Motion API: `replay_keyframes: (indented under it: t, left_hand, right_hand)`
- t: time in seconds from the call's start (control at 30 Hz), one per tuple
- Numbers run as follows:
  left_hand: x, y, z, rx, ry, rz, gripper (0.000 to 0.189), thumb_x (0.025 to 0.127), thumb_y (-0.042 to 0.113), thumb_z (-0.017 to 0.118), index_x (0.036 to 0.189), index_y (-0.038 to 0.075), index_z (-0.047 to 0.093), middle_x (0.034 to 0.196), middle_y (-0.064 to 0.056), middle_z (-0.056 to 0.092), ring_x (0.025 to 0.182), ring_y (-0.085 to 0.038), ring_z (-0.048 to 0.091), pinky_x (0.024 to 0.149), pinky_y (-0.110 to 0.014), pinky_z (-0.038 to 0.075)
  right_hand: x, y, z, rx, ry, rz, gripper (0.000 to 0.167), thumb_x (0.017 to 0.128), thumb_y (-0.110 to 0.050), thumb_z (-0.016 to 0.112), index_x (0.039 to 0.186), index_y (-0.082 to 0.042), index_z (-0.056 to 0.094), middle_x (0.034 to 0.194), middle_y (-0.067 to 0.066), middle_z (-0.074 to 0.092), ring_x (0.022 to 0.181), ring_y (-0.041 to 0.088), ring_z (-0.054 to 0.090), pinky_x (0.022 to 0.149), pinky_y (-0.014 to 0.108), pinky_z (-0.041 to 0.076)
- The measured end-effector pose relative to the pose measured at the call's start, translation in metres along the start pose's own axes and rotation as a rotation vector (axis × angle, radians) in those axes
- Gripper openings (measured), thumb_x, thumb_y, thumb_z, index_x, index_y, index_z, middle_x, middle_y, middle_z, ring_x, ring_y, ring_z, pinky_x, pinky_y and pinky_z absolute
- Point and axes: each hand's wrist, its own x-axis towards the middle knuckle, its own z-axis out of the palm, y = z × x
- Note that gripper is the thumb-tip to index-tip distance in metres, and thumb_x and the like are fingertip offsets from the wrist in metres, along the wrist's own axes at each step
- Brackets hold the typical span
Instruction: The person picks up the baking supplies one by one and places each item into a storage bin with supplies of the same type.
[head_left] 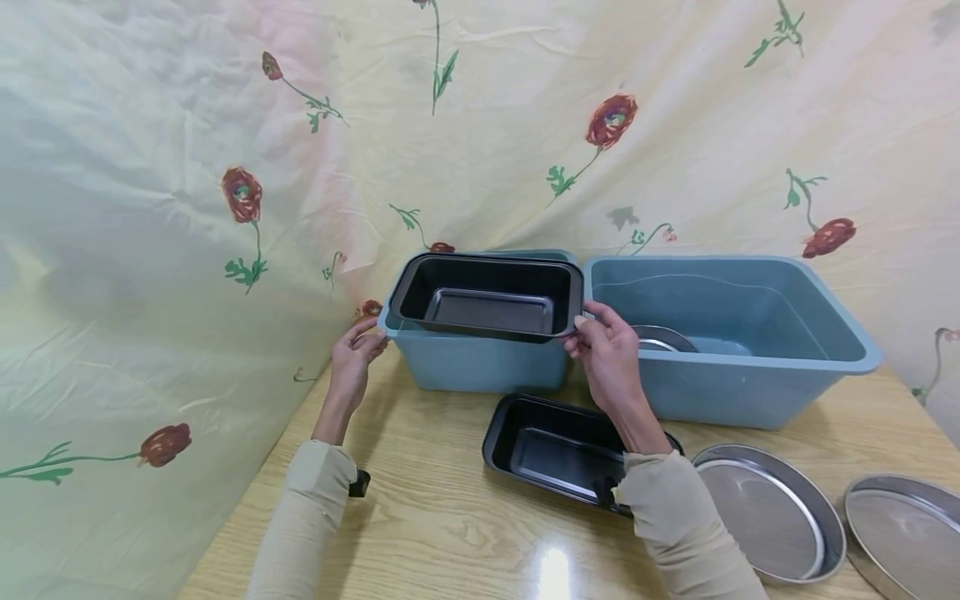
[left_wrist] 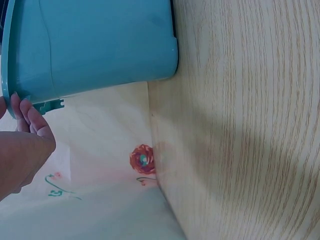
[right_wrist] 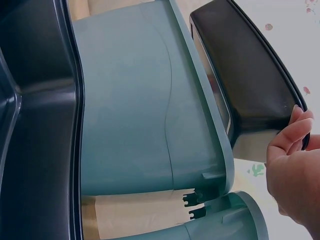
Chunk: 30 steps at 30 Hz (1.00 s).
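One glossy black rectangular metal loaf pan (head_left: 491, 312), upright, above the opening of a light-blue rectangular plastic bin (head_left: 480, 367) at the left, pinched at its right end between thumb and fingers of the right hand (head_left: 606, 346). In the left hand (head_left: 356, 350), only the lip of that same bin, pinched near its left corner. In front, on the pale wood-grain table (head_left: 427, 517), a second black loaf pan (head_left: 557, 457), upright, partly behind the beige right sleeve (head_left: 682, 512). Just right of the first bin, a second light-blue plastic bin (head_left: 742, 392), with a round-edged silver metal dish (head_left: 663, 336) inside. Farther right, a shallow round silver metal pan (head_left: 765, 512) just beside a matching round pan (head_left: 915, 533). Behind, cream cloth (head_left: 480, 150) printed with red flowers.
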Motion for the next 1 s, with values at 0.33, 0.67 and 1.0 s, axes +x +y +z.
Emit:
replay_keyframes:
  t: [0.33,0.67,1.0]
  left_hand:
    - [-0.001,0.0,0.0,-0.002,0.0,0.006,0.038,0.102,-0.001,0.061,0.138,-0.009,0.052,0.083,0.006,0.069,0.082,-0.008,0.066,0.083,-0.021,0.052]
    - [0.0,-0.002,-0.001,0.02,-0.01,0.008,0.04,0.102,0.0,0.061,0.14,-0.009,0.051,0.084,0.007,0.07,0.083,-0.008,0.066,0.085,-0.021,0.052]
    - [0.0,-0.002,-0.001,0.023,-0.018,0.01,0.041,0.103,0.002,0.061,0.141,-0.009,0.051,0.086,0.006,0.07,0.085,-0.008,0.066,0.087,-0.022,0.052]
  right_hand:
    - [0.006,0.001,0.002,0.002,0.002,0.013,0.021,0.108,-0.001,0.043,0.129,0.002,0.048,0.078,0.002,0.07,0.063,0.009,0.06,0.061,0.017,0.049]
    - [0.014,0.005,0.004,-0.003,0.008,0.006,0.025,0.108,-0.001,0.045,0.132,0.004,0.047,0.075,0.0,0.07,0.063,0.008,0.059,0.061,0.016,0.049]
    - [0.02,0.009,0.006,-0.027,0.001,0.002,0.032,0.108,-0.002,0.046,0.138,0.009,0.045,0.077,0.001,0.07,0.064,0.009,0.06,0.064,0.017,0.05]
